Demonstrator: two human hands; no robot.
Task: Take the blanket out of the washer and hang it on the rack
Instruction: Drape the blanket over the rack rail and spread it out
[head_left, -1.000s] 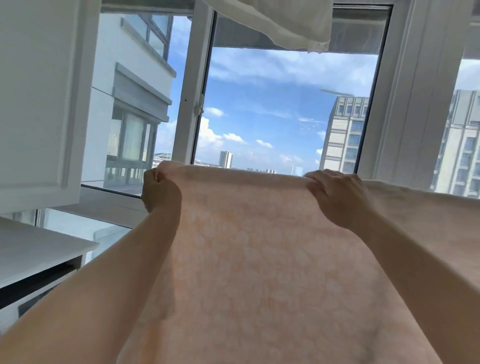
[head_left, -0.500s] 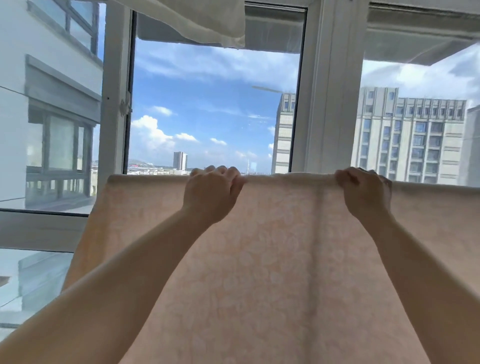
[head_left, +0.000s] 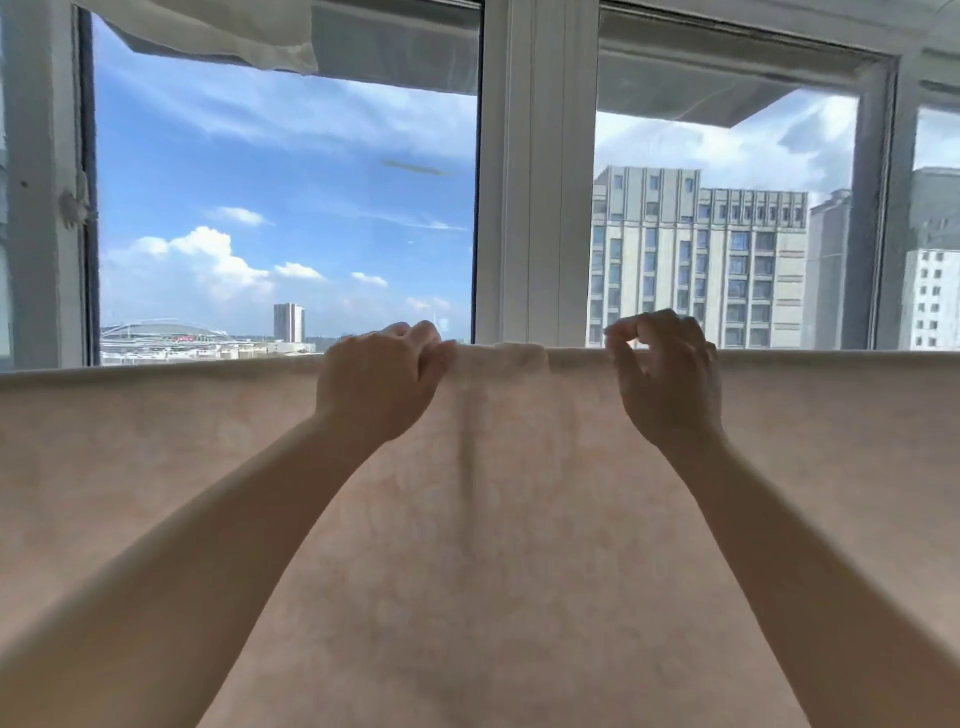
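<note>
Up high, the left hand (head_left: 376, 387) pinches the blanket (head_left: 498, 545) edge; the right hand's (head_left: 667, 384) grip curls loosely, holding nothing.

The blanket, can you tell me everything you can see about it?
The blanket is pale peach with a faint blotchy pattern, soft and thin-looking. It hangs spread wide below the window, top edge straight and level, one crease down the middle. The left hand pinches that edge; the right hand curls at it, grip unclear.

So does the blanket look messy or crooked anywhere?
Mostly no: the blanket hangs flat with a straight top edge. One small bunched fold sits on that edge between the left hand and right hand, with a crease running down below it.
</note>
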